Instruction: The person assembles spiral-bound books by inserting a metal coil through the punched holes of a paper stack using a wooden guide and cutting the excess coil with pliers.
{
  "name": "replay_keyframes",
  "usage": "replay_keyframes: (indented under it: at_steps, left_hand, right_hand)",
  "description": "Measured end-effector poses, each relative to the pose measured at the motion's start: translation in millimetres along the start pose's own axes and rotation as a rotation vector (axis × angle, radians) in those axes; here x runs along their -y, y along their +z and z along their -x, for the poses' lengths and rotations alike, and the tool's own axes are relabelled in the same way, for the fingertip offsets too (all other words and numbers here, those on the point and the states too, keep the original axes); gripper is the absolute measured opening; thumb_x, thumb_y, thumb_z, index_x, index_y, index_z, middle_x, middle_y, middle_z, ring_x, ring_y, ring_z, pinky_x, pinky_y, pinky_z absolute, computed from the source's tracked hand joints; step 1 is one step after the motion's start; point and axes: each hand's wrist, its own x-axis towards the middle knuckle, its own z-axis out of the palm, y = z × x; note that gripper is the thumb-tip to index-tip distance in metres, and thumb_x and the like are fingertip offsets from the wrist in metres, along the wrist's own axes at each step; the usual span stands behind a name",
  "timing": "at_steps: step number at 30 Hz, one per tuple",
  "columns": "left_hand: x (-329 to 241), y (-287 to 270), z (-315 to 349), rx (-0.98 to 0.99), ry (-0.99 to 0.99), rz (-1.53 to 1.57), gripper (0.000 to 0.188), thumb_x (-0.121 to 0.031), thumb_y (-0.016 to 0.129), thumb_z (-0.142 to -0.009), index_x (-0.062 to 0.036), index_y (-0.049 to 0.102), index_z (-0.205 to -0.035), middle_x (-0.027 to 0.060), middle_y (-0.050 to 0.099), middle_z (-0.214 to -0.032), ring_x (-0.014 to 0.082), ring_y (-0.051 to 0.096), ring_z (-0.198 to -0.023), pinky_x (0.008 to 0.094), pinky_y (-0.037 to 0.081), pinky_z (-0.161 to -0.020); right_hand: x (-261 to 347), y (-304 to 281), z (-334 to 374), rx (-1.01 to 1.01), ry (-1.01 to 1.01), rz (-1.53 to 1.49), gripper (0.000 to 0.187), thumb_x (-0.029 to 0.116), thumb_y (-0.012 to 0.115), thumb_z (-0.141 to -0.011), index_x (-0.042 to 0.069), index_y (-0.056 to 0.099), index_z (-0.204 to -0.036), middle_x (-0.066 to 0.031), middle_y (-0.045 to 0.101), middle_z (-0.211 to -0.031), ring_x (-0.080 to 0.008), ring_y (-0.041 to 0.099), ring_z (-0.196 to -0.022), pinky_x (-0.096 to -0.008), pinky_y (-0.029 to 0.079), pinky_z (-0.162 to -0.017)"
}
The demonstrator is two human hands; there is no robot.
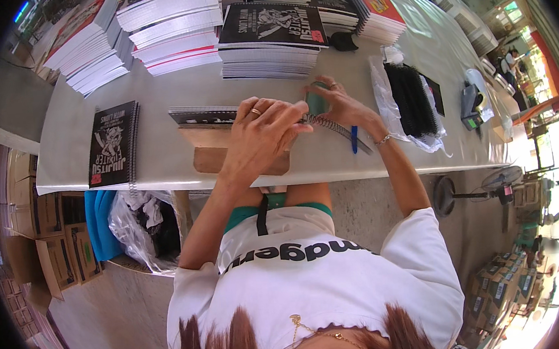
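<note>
My left hand is closed over the right end of a dark-covered book, which stands on its edge against a wooden stand. A dark spiral binding coil runs from the left fingertips toward the right, passing beneath my right hand. That right hand curves around a green cylinder with thumb and fingers apart; whether they touch it is unclear. Left of the stand lies a finished black book with a coil along its right side.
Tall stacks of books line the far side of the table. To the right are a blue pen, a plastic bag of black coils and a grey device. Cardboard boxes and a floor fan stand below.
</note>
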Motion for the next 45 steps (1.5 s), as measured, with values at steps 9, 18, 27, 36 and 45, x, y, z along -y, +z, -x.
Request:
replay_keyframes:
  at_steps: [9, 18, 27, 36, 45]
  left_hand:
    - [3, 1, 1, -0.009, -0.015, -0.04, 0.019, -0.03, 0.063, -0.086, -0.0126, 0.061, -0.094, 0.0002, 0.065, -0.086, 0.0187, 0.062, -0.088, 0.0367, 0.04, -0.087]
    - [4, 1, -4, 0.011, -0.032, -0.037, 0.02, -0.034, 0.061, -0.087, -0.0157, 0.059, -0.096, 0.0017, 0.066, -0.087, 0.0202, 0.064, -0.09, 0.0377, 0.044, -0.088]
    - [-11, -1, 12, -0.126, -0.361, -0.347, 0.044, -0.051, 0.072, -0.073, -0.0142, 0.06, -0.094, 0.0055, 0.046, -0.13, 0.0306, 0.033, -0.132, 0.0628, 0.017, -0.105]
    - [-8, -7, 19, -0.189, -0.448, -0.242, 0.051, -0.051, 0.082, -0.06, -0.0115, 0.061, -0.085, 0.0062, 0.048, -0.119, 0.0333, 0.036, -0.123, 0.0632, 0.016, -0.101]
    - [4, -8, 19, -0.159, -0.415, -0.042, 0.047, -0.042, 0.085, -0.057, -0.0095, 0.061, -0.081, 0.0042, 0.049, -0.097, 0.0303, 0.044, -0.109, 0.0597, 0.02, -0.1]
  right_hand:
    - [14, -33, -10, 0.313, 0.109, -0.982, 0.06, 0.038, 0.072, -0.083, 0.012, 0.052, -0.133, -0.0087, 0.05, -0.129, -0.0199, 0.046, -0.123, -0.0374, 0.043, -0.1]
    - [28, -42, -9, 0.373, -0.06, -1.223, 0.076, 0.057, 0.063, -0.083, 0.01, 0.043, -0.139, -0.0068, 0.049, -0.132, -0.0167, 0.052, -0.117, -0.0346, 0.05, -0.093]
    - [28, -63, -22, 0.448, -0.382, -1.193, 0.065, 0.045, 0.069, -0.082, -0.002, 0.057, -0.126, -0.0112, 0.061, -0.121, -0.0157, 0.057, -0.108, -0.0257, 0.046, -0.089]
    - [65, -74, -42, 0.429, -0.065, -0.551, 0.031, 0.018, 0.064, -0.085, 0.003, 0.068, -0.113, -0.0082, 0.067, -0.106, -0.0139, 0.059, -0.092, -0.0289, 0.047, -0.085]
    - [46, -49, -22, 0.75, -0.144, -0.938, 0.06, 0.037, 0.061, -0.092, -0.002, 0.045, -0.136, -0.011, 0.055, -0.127, -0.0158, 0.051, -0.116, -0.0309, 0.047, -0.095]
